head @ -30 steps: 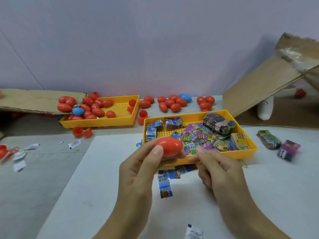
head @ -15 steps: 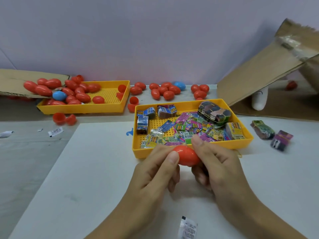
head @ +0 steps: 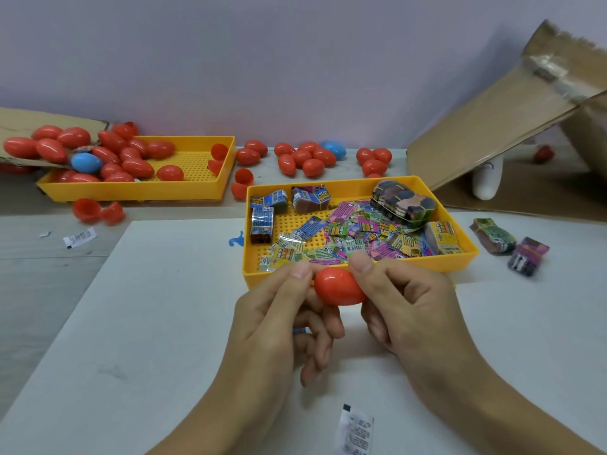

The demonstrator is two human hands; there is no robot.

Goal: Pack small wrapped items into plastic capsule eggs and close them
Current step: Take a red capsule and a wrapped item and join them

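Pinching one red egg (head: 338,287) between both hands (head: 354,310), fingers curled.

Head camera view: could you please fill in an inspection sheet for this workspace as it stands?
Surface: white board on a grey table.
Job's things: red capsule egg, closed; near yellow tray of wrapped items; far yellow tray of eggs; loose eggs behind.
Clutter: white sachet; wrapped bundles; open egg halves.
Hands: left hand and right hand both pinch the egg.
Cables: nothing seen.
Surroundings: pale wall; cardboard box flap.
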